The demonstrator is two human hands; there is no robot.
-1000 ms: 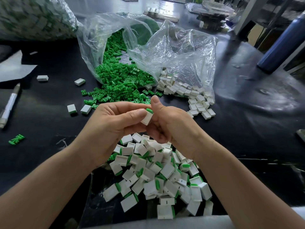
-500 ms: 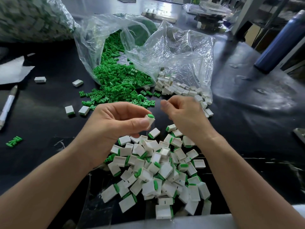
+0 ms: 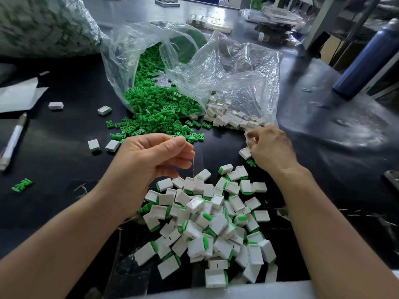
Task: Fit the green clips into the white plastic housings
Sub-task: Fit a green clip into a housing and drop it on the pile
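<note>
Held the fingers [image 3: 183, 155] of the left hand [image 3: 151, 160] loosely curled, thumb laid over them, gripping nothing, just above the far left edge of the pile of fitted housings [image 3: 207, 223]. Had the right hand [image 3: 272, 149] out past the pile's far right edge, its fingers [image 3: 255, 134] bent in among the empty white housings [image 3: 231, 120] spilled from the mouth of a clear plastic bag [image 3: 237, 67]. Could not tell through the blur whether those fingers pinched one or only touched them. Saw one more empty housing [image 3: 245, 153] and a lone green clip [image 3: 251, 162] just beside that hand, between it and the pile.

Found the heap of green clips [image 3: 159, 111] beyond the pile and slightly left, half inside the same bag and half spread onto the black surface [image 3: 64, 169]. Noted two clipped housings [image 3: 94, 145] lying near each other left of the pile, two bare ones farther off beyond them, and a stray clip [image 3: 22, 184] well out to the left. Spotted a pen [image 3: 13, 143] and a sheet of white paper [image 3: 19, 96] farther left still, and a blue bottle [image 3: 364, 61] far beyond the pile to the right.
</note>
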